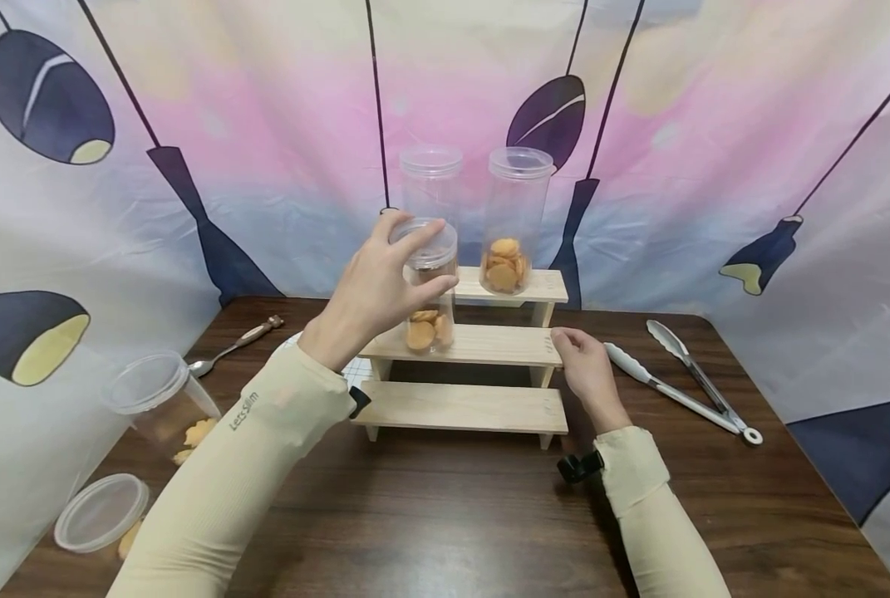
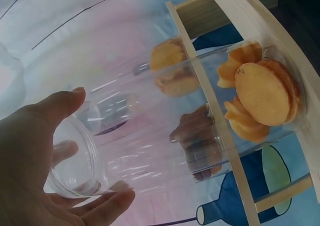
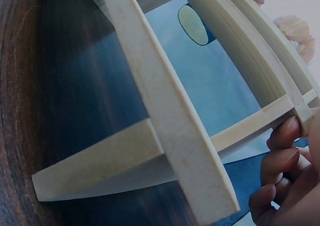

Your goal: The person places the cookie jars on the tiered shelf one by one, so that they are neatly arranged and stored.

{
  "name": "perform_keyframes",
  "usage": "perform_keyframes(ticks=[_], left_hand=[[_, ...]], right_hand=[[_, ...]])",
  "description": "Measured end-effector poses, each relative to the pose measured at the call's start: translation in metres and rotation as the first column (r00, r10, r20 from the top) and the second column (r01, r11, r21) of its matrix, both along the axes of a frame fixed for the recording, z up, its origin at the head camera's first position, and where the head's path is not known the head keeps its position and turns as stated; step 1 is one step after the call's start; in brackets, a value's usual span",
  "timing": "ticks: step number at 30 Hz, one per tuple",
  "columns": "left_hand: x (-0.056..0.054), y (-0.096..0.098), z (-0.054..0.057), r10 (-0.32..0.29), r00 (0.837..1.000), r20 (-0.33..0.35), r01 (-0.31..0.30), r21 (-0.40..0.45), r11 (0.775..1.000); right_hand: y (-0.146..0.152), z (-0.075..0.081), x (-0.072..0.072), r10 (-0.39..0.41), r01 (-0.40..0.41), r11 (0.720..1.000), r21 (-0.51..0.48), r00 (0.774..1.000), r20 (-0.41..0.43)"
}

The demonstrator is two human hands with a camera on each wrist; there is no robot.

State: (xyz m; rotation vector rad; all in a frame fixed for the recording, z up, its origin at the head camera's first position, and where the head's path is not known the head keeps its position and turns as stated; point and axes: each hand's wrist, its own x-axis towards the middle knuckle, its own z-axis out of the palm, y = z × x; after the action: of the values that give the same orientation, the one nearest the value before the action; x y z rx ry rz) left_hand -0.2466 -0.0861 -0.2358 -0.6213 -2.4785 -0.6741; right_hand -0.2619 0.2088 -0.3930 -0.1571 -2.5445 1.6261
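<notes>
A clear lidded jar [image 1: 430, 324] with a few round orange cookies at its bottom stands on the middle step [image 1: 497, 345] of a wooden three-tier stand. My left hand [image 1: 373, 286] grips this jar from above, fingers and thumb spread around its lid [image 2: 75, 156]. On the right, my right hand [image 1: 588, 370] pinches the end of the middle step between thumb and curled fingers [image 3: 285, 136]. The top step [image 1: 549, 286] carries two more tall jars: the right jar [image 1: 515, 216] contains orange cookies, the left jar [image 1: 431, 178] brown ones [image 2: 200, 141], hidden in the head view.
Metal tongs [image 1: 691, 390] with white tips lie spread at the right. On the left are a spoon [image 1: 238, 345], an open jar [image 1: 153, 399] holding cookies, and a loose round lid [image 1: 102, 513]. The bottom step [image 1: 459, 407] is nearest the front; a printed curtain [image 1: 302, 166] hangs behind the table.
</notes>
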Motion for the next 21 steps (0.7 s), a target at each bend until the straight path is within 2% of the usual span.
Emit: perform_keyframes(ticks=[10, 21], left_hand=[[-0.0027, 0.0033, 0.0060, 0.042, 0.994, 0.103, -0.039, -0.030, 0.999], [-0.0038, 0.0032, 0.0040, 0.047, 0.993, 0.107, -0.045, -0.020, 0.999]], right_hand=[[0.0015, 0.0013, -0.0016, 0.004, -0.004, 1.000, -0.020, 1.000, 0.009], [0.0004, 0.0003, -0.0011, 0.012, -0.012, 0.999, -0.039, 1.000, 0.004]])
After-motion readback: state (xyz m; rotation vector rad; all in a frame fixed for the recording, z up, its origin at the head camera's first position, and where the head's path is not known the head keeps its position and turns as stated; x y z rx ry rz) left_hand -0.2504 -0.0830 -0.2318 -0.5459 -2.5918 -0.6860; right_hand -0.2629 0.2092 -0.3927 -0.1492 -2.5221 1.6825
